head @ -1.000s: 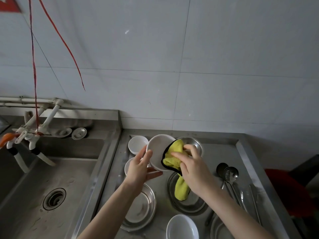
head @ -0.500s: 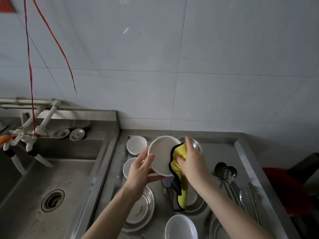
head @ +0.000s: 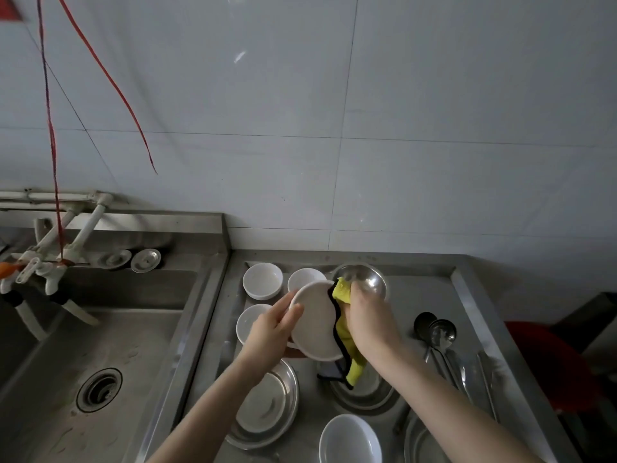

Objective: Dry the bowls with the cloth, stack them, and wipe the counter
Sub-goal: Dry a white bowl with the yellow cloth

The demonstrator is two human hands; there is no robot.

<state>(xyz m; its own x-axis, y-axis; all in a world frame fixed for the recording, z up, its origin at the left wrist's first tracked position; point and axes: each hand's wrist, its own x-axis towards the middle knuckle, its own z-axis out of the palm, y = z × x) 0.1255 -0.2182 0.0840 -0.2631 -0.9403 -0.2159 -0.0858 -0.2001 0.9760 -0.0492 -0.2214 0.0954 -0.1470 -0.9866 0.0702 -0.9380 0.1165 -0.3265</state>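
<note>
My left hand (head: 272,332) grips the white bowl (head: 315,320) by its near-left rim, tilted above the counter (head: 420,295) so its face is exposed. My right hand (head: 369,320) clamps the yellow cloth (head: 344,324) against its right edge, probably the outside.

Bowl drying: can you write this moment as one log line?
step: drying bowl | left hand: holds bowl | right hand: grips cloth at bowl's edge | stack: not yet
</note>
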